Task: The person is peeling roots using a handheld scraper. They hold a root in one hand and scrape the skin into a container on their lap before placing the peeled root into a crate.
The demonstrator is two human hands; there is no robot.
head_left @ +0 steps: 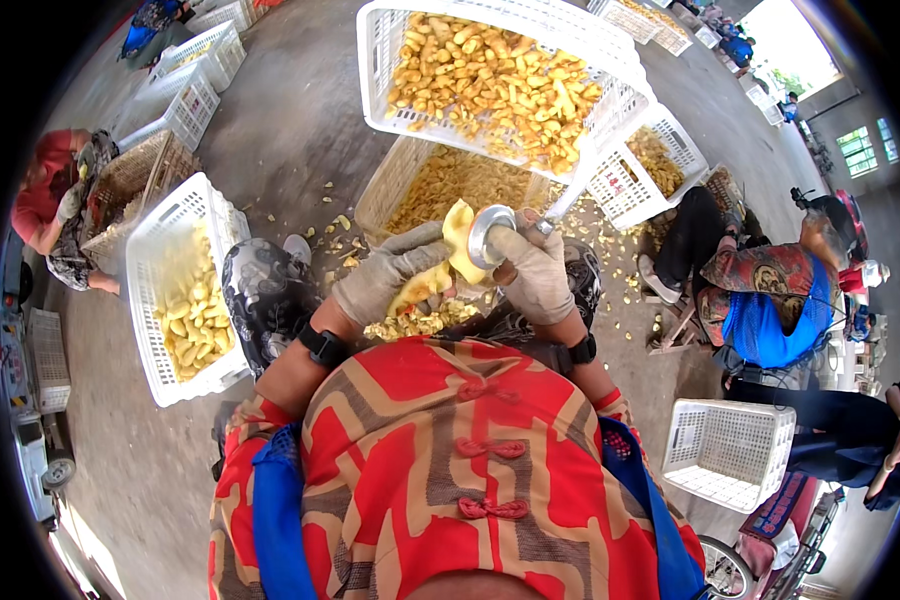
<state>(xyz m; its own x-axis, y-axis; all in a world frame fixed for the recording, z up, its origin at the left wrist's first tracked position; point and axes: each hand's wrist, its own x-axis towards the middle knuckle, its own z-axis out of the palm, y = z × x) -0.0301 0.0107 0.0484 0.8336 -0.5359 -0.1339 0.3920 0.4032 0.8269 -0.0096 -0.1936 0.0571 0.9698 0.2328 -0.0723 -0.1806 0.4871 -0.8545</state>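
My left hand (pixel 390 274), in a pale fabric glove, holds a curved yellow piece of fruit or vegetable (pixel 459 236) between its fingers. My right hand (pixel 536 274), also gloved, grips a round metal tool (pixel 491 229) that touches the yellow piece's right side. A rod or handle runs from the tool up to the right. More yellow flesh hangs below, between my hands, above yellow scraps (pixel 427 319) near my lap. Beyond my hands, a crate of shavings (pixel 390 176) stands under a white plastic crate (pixel 379 97) full of orange-yellow pieces. What exactly the produce is, I cannot tell.
A white crate (pixel 141 300) with smooth yellow pieces stands by my left knee. Scraps litter the concrete floor (pixel 292 157). Another crate (pixel 626 187) stands ahead right. One seated person (pixel 765 300) is at right, another (pixel 52 195) at left. An empty white crate (pixel 731 450) lies right.
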